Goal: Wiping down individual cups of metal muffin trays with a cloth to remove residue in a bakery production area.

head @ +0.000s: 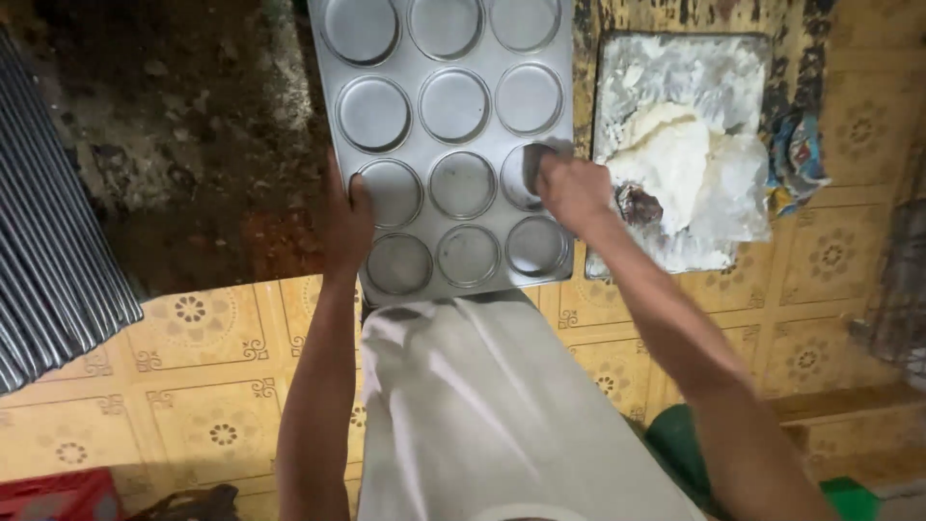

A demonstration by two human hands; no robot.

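A grey metal baking tray with several round cups lies in front of me, its near end resting over my lap. My left hand grips the tray's left edge, thumb on top next to a cup. My right hand presses a small dark pad or cloth into a cup on the tray's right side. Just right of that hand, a lump of white fat or dough sits on crumpled paper.
A white apron covers my lap. Yellow patterned floor tiles lie below, dark dirty ground at upper left. A ribbed grey metal sheet leans at far left. A coloured cloth lies at right, green objects at bottom right.
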